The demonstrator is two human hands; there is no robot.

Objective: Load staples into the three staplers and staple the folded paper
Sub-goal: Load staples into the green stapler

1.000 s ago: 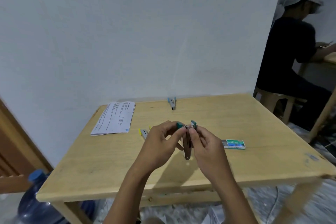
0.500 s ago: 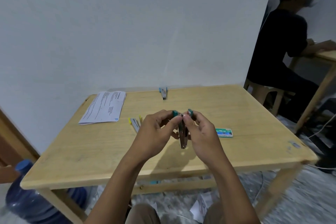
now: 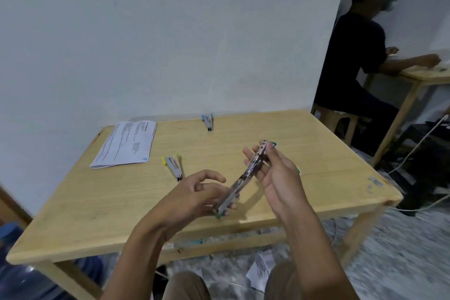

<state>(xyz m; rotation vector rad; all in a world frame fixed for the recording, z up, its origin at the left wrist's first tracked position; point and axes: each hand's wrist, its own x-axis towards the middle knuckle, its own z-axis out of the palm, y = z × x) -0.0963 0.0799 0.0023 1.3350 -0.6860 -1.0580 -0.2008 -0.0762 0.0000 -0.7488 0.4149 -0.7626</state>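
Observation:
A green stapler [image 3: 246,175] is swung open into one long metal strip, slanting above the wooden table [image 3: 328,153]. My left hand [image 3: 194,195] holds its lower end with the lower fingers, index and thumb spread. My right hand [image 3: 280,178] pinches the upper, green-tipped end. On the table lie a yellow stapler [image 3: 173,165] left of my hands, a blue stapler [image 3: 207,122] by the wall, and the folded printed paper [image 3: 126,143] at the back left. Only a sliver of the staple box [image 3: 299,170] shows behind my right hand.
Another person [image 3: 353,61] sits on a stool at a second table [image 3: 423,75] to the right. A blue water bottle [image 3: 14,275] stands under the table's left corner. Cables [image 3: 414,153] and paper scraps [image 3: 263,263] lie on the floor.
The green stapler, held folded and upright between both hands, has been swung open into a long strip. My hands have moved apart, left down, right up.

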